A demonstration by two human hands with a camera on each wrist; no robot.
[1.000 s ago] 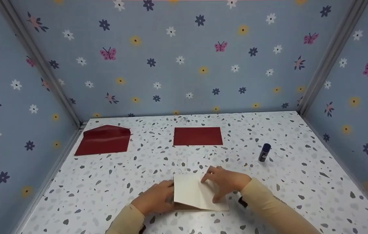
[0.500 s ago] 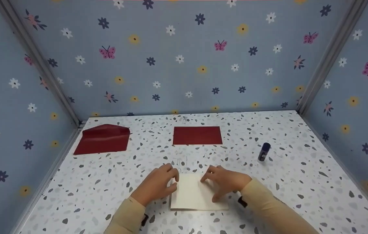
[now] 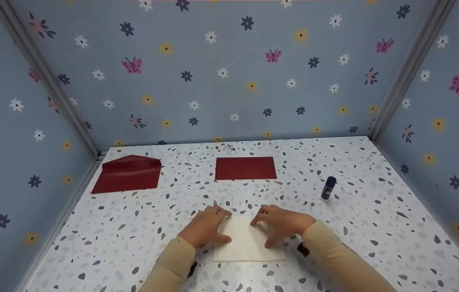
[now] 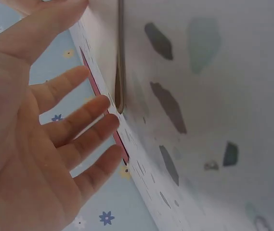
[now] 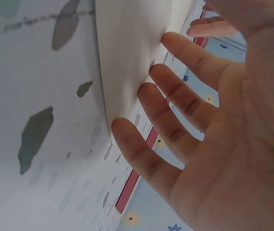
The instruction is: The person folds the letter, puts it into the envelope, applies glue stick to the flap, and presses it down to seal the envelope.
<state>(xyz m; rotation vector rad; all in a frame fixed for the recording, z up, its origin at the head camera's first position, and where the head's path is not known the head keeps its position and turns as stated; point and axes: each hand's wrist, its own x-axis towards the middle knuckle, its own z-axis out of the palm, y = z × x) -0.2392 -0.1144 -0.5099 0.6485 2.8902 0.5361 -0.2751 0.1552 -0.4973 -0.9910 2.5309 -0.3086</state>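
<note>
A cream sheet of paper (image 3: 249, 249) lies flat on the table, in front of the person. Its left edge shows a rounded fold (image 4: 120, 98) in the left wrist view. My left hand (image 3: 206, 226) is over the left part of the paper, thumb and fingers spread; its fingers (image 4: 88, 130) look relaxed and grip nothing. On the right half rests my right hand (image 3: 288, 223), its fingertips (image 5: 122, 126) touching the paper, as the right wrist view shows. Part of the paper is hidden under both hands.
A red envelope (image 3: 130, 178) with its flap raised lies at the back left. Another flat red rectangle (image 3: 245, 168) lies at the back middle. A dark blue glue stick (image 3: 328, 187) is to the right on the speckled table (image 3: 375, 211). Patterned walls (image 3: 229, 93) enclose it.
The paper's left part, raised one second ago, now lies flat. My left hand has come from the paper's left side up and rightward over it. My right hand has stayed put.
</note>
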